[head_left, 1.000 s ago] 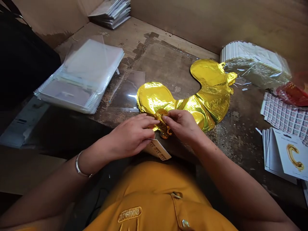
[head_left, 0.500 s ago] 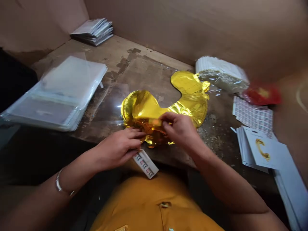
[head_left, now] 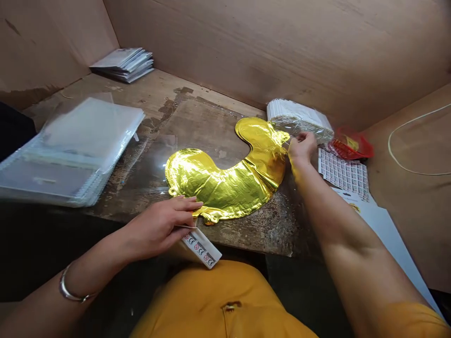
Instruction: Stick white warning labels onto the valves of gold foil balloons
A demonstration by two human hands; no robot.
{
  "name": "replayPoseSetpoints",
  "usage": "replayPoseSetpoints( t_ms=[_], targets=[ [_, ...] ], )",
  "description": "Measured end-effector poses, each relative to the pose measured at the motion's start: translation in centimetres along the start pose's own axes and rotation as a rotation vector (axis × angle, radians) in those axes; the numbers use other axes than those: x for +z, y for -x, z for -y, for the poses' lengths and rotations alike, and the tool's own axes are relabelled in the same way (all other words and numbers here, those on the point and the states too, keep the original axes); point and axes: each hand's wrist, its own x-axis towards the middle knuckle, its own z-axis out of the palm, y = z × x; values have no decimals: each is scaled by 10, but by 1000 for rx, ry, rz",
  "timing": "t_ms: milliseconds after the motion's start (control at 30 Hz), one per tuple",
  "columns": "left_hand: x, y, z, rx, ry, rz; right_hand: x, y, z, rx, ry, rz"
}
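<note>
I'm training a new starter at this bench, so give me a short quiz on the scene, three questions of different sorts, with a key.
1. True or false: the left hand holds the CE label strip.
2. Which lies to the left of the gold balloon?
A) the red basket
B) the clear bags
C) the sticker sheet
3. Fill in the missing word: the bracelet is on the ____ wrist.

Key: 1. True; 2. B; 3. left
</note>
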Motion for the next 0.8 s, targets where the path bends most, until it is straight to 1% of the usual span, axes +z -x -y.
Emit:
replayPoseSetpoints(
  t_ms=[67, 100, 133, 167, 233, 267, 300, 333, 400, 433, 500, 567, 600, 633, 667, 733, 767, 800],
  targets=[
    [-8, 2, -6, -21, 62, 5, -12, 30, 22, -111, -86, 34],
    [-13, 4, -12, -51, 104, -7, -18, 53, 35, -181, -127, 96],
    [-18, 5, -19, -84, 152, -36, -24, 80, 48, -250, -165, 206],
    [-23, 7, -27, -145, 206, -91, -31, 109, 61, -311, -202, 331],
    [-29, 9, -43, -278, 351, -170, -44, 164, 80, -495, -302, 666],
    [-29, 10, -50, -359, 466, -190, -49, 188, 86, -540, -343, 748],
    [-27, 12, -55, -464, 572, -218, -52, 206, 89, -559, -365, 801],
    [-23, 13, -58, -560, 671, -233, -52, 218, 90, -541, -368, 836],
    [-13, 16, -60, -715, 833, -267, -49, 226, 87, -425, -346, 881],
    [-7, 18, -60, -758, 900, -286, -46, 224, 84, -352, -337, 910],
    [4, 20, -57, -782, 1016, -329, -40, 214, 76, -238, -352, 993],
    [13, 22, -55, -774, 1097, -364, -40, 205, 71, -214, -361, 1081],
    [17, 22, -54, -771, 1119, -381, -41, 203, 71, -248, -344, 1078],
    [20, 22, -54, -773, 1131, -394, -43, 202, 72, -310, -310, 1023],
    [22, 22, -54, -775, 1135, -406, -46, 203, 74, -392, -265, 920],
    [26, 22, -55, -772, 1136, -425, -50, 209, 81, -563, -190, 664],
    [27, 22, -55, -766, 1138, -428, -51, 213, 86, -626, -171, 578],
    [28, 21, -55, -760, 1136, -427, -51, 217, 90, -661, -165, 546]
  ],
)
